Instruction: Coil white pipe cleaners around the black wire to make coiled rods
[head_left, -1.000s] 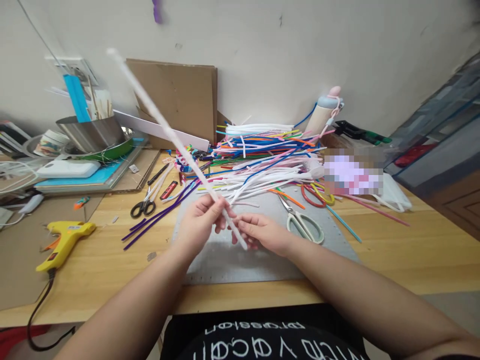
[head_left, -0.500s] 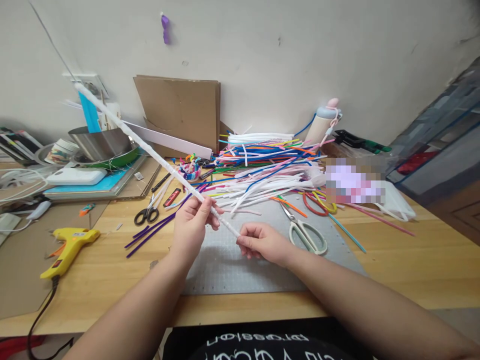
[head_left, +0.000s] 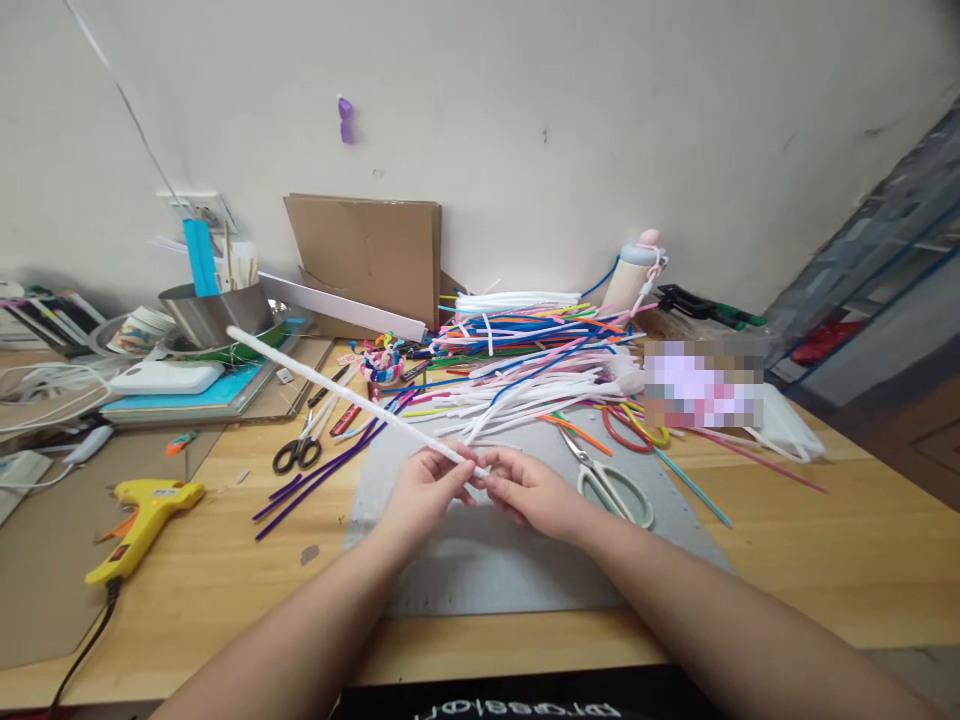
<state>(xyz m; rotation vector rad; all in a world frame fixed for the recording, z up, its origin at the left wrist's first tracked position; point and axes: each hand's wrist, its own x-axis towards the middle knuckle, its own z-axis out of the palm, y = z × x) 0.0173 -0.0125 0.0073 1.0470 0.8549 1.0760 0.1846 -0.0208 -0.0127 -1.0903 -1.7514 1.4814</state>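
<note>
The white rod [head_left: 345, 392] slanted across the middle of the frame, its far tip at centre left, in front of the steel bowl [head_left: 214, 308], and its near end just above the grey cutting mat [head_left: 510, 570] at lower centre. The left hand [head_left: 427, 490] was closed around it near that low end, thumb on top, while the right hand [head_left: 532, 490] had its fingertips gathered at the very end, apparently pinching it (the curled fingers hid the exact contact).

As for progress, the long exposed stretch looked uniformly white and seemed done, as far as one could judge; attention appeared to be on the short end between the hands. Whether that end was finished, the fingers kept from view.

Plenty of loose material remained: a heap of coloured stems [head_left: 525, 385] across the centre and purple stems [head_left: 289, 510] at centre left. Neither the green-handled scissors [head_left: 592, 465] right of the hands nor the yellow glue gun [head_left: 146, 515] at lower left was in use.
</note>
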